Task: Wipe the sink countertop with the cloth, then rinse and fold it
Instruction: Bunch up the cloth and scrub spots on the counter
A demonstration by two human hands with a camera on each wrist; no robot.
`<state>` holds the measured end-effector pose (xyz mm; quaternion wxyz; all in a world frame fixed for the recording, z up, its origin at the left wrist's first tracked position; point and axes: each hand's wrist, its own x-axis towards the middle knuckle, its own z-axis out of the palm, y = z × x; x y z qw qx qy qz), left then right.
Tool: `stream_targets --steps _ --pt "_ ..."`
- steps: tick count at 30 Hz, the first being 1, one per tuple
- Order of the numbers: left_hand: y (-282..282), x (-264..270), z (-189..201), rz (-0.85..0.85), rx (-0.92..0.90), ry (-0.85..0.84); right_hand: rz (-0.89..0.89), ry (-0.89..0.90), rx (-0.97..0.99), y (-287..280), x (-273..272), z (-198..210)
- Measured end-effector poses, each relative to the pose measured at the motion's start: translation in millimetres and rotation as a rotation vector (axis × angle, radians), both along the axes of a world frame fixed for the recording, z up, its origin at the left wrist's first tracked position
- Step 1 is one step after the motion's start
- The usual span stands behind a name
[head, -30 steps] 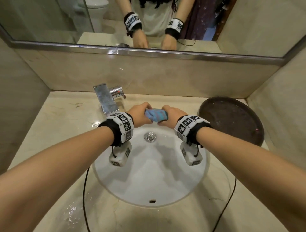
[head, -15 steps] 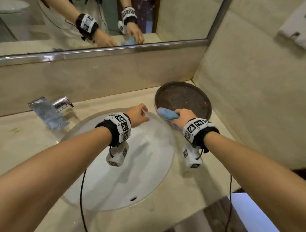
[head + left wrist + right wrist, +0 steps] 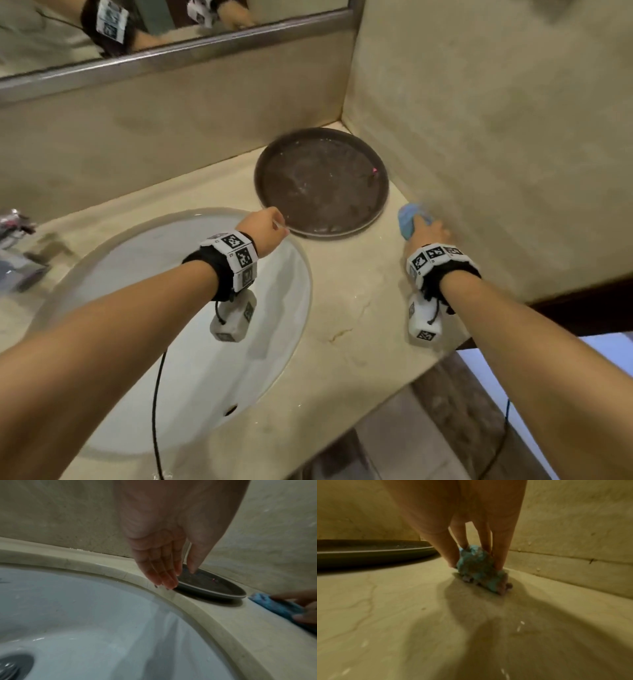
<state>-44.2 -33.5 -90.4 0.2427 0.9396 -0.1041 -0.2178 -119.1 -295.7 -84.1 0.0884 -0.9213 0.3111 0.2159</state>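
Observation:
My right hand (image 3: 428, 230) grips a bunched blue cloth (image 3: 408, 219) between thumb and fingers and presses it on the beige countertop (image 3: 352, 308), close to the right wall. The right wrist view has the cloth (image 3: 479, 568) wadded under the fingertips at the counter's edge with the wall. My left hand (image 3: 265, 228) is open with straight fingers (image 3: 164, 574). Its tips touch the counter between the white sink basin (image 3: 191, 325) and the dark round tray (image 3: 322, 181). The left wrist view catches the cloth (image 3: 278, 605) at the far right.
The dark tray (image 3: 214, 588) lies flat in the back right corner, left of the cloth. The faucet (image 3: 17, 246) is at the far left, blurred. A mirror runs above the backsplash. The counter's front edge (image 3: 394, 387) drops to the floor at lower right.
Both hands held the cloth over the sink. The left hand let go, and the right hand carried the cloth rightward, past the tray, down to the counter by the wall. The view swung right.

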Motion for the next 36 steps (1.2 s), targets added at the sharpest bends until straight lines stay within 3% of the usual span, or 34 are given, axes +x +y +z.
stream_targets --steps 4,11,16,20,29,36 --pt "-5.9 8.3 -12.1 0.075 0.010 -0.073 0.008 -0.090 0.068 -11.2 12.4 -6.3" --pt "-14.8 -1.0 -26.9 0.192 -0.087 -0.085 0.189 -0.199 0.174 -11.6 17.6 -7.2" --pt "-9.5 -21.7 -26.5 0.206 -0.119 -0.090 0.258 -0.211 0.157 1.4 -7.3 -20.1" --pt "-2.6 -53.8 -28.8 0.134 -0.127 -0.069 0.305 -0.181 0.260 28.1 -45.3 -21.5" --pt "2.4 -110.2 -18.9 0.111 -0.122 -0.046 0.700 -0.103 0.394 106.2 -129.1 -25.7" --pt "8.3 -162.9 -15.6 0.242 -0.108 -0.062 0.772 -0.129 0.402 77.1 -142.3 -30.7"
